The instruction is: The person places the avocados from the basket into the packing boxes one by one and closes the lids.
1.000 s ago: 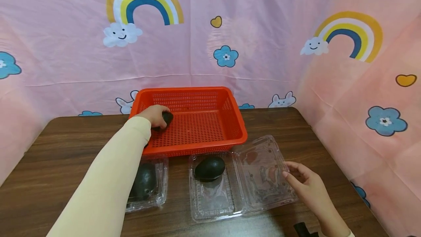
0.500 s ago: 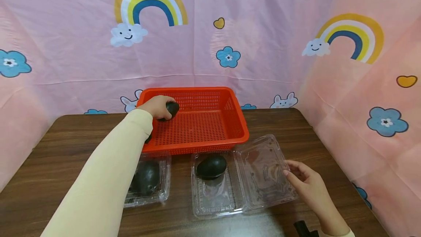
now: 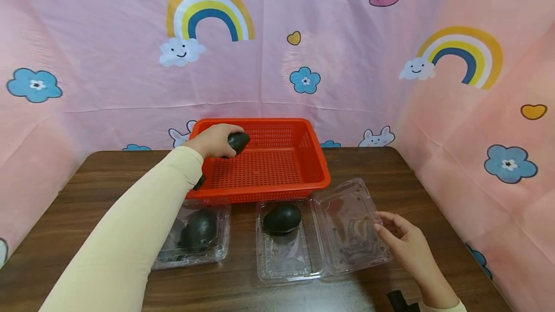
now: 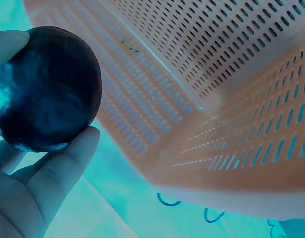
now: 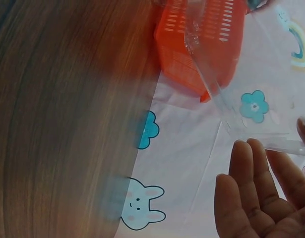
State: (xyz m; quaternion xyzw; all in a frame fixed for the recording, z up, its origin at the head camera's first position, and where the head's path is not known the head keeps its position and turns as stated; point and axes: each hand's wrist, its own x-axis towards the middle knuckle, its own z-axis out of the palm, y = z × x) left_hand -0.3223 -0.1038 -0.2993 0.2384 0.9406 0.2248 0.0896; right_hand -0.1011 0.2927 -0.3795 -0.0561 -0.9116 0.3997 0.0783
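Observation:
My left hand (image 3: 214,141) grips a dark green avocado (image 3: 240,142) over the left part of the red plastic basket (image 3: 260,195). In the left wrist view, thumb and fingers curl round the avocado (image 4: 50,91), which is clear of the basket floor. The right hand (image 3: 405,240) pinches the outer edge of the lid (image 3: 349,235) of an unfolded clear clamshell container (image 3: 286,261). One avocado (image 3: 282,219) lies on its side at the back of that container's base. The right wrist view has the fingers (image 5: 241,168) beneath the lid's rim.
Partly behind my left sleeve (image 3: 125,235), a second clear container (image 3: 222,249) holds at least one avocado (image 3: 201,229). Both containers stand before the basket on a brown wooden table (image 3: 243,297). A pink patterned cloth (image 3: 269,81) hangs behind and to the right.
The left hand has raised the avocado from low in the basket and shifted slightly right. The view has turned a little left and up. My right hand keeps its place at the lid.

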